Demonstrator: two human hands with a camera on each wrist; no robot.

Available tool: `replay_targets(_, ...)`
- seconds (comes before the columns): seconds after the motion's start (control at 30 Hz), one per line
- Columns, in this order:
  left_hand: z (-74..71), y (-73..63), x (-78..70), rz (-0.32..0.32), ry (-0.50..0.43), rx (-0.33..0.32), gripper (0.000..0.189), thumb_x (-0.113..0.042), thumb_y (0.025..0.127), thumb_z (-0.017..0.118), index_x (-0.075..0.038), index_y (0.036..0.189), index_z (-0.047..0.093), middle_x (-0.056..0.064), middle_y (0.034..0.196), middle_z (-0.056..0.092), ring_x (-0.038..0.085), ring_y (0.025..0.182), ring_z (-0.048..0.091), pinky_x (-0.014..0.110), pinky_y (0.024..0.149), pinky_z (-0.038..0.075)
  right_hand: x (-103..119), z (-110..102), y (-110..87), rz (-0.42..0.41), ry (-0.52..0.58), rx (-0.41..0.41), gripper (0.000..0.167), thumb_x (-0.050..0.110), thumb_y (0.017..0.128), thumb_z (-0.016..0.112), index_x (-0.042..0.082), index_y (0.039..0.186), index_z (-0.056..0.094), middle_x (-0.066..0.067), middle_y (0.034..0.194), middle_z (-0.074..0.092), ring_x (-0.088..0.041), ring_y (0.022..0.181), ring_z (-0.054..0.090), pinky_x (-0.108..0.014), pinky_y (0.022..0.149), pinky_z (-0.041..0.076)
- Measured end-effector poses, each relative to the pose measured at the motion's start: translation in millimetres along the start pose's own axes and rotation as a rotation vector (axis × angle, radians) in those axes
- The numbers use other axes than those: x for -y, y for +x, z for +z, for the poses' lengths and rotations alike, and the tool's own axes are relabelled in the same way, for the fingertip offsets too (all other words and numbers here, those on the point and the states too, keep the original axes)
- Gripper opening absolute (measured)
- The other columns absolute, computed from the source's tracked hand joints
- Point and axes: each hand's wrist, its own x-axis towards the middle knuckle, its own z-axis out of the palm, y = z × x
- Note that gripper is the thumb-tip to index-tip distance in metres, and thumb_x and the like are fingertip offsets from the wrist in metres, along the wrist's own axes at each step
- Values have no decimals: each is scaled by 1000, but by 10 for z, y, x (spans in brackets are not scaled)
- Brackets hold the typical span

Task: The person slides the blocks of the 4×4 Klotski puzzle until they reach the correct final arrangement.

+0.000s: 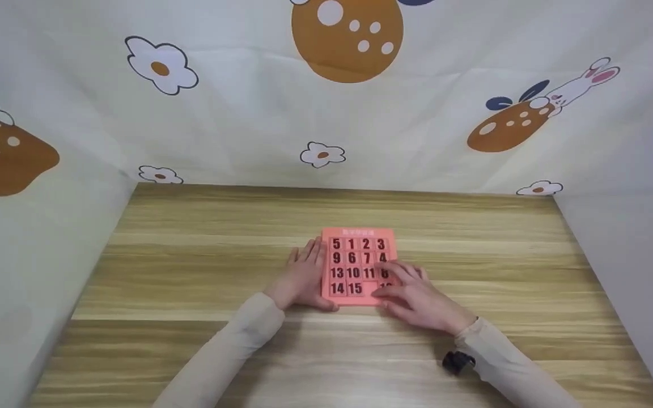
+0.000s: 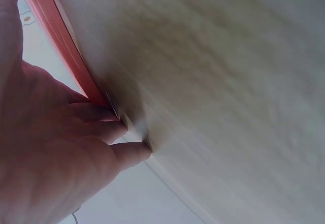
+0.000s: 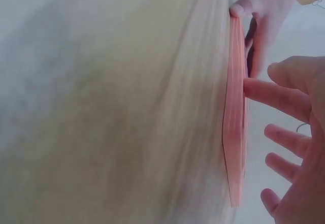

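Observation:
A pink sliding number puzzle [image 1: 359, 231] lies flat on the wooden table, with black numbers on its square tiles. Its bottom row shows 14, 15, then a gap, then a tile partly covered by fingers. My left hand [image 1: 305, 277] rests along the puzzle's left side, fingers straight, thumb at the near left corner. In the left wrist view, those fingers touch the puzzle's edge [image 2: 71, 51]. Over the lower right tiles my right hand [image 1: 420, 297] reaches with spread fingers, hiding part of the right column. The right wrist view shows one fingertip [image 3: 250, 87] at the puzzle's top face.
Wooden tabletop [image 1: 207, 243] surrounds the puzzle. Pale cloth [image 1: 236, 113] printed with flowers and rabbits rises behind and at both sides of the table. A small black object [image 1: 458, 362] is at the right sleeve.

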Motion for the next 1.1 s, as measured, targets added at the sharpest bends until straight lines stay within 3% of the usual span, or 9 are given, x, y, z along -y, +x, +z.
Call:
replay_targets(0.17, 10, 2, 2, -14, 7, 14, 138, -70, 64, 74, 4, 152, -1, 21, 158, -5, 32, 145, -3, 49, 115, 3, 50, 53, 80, -12, 18, -4, 36, 30, 92, 65, 16, 125, 65, -17, 149, 36, -37, 136, 30, -60, 104, 24)
replay_targets(0.37, 26, 6, 3, -8, 13, 10, 137, -71, 64, 74, 4, 152, 1, 21, 158, -3, 33, 145, -1, 50, 115, 4, 91, 101, 140, -27, -2, 60, 50, 36, 94, 61, 18, 139, 54, -16, 154, 27, -42, 138, 24, -65, 105, 21)
replay_targets(0.53, 22, 8, 8, -15, 14, 14, 136, -70, 65, 74, 4, 152, 0, 20, 158, -5, 32, 145, -3, 50, 115, 4, 80, 75, 113, -11, 6, 47, 44, 34, 93, 63, 18, 134, 60, -16, 152, 30, -40, 138, 25, -63, 104, 22)
replay_targets(0.8, 16, 16, 3, -16, 0, 16, 136, -70, 65, 74, 4, 152, 0, 20, 158, -5, 32, 145, -4, 49, 115, 3, 13, -52, 9, 87, -1, -24, 23, 25, 92, 65, 18, 112, 73, -14, 149, 38, -42, 136, 28, -64, 104, 20)
replay_targets(1.1, 15, 9, 9, 4, 11, 3, 136, -69, 65, 74, 6, 151, 1, 23, 158, -3, 34, 145, -2, 51, 115, 5, 31, -25, 38, 58, 55, -8, 41, 25, 92, 64, 19, 133, 61, -15, 150, 35, -34, 136, 30, -61, 105, 22)
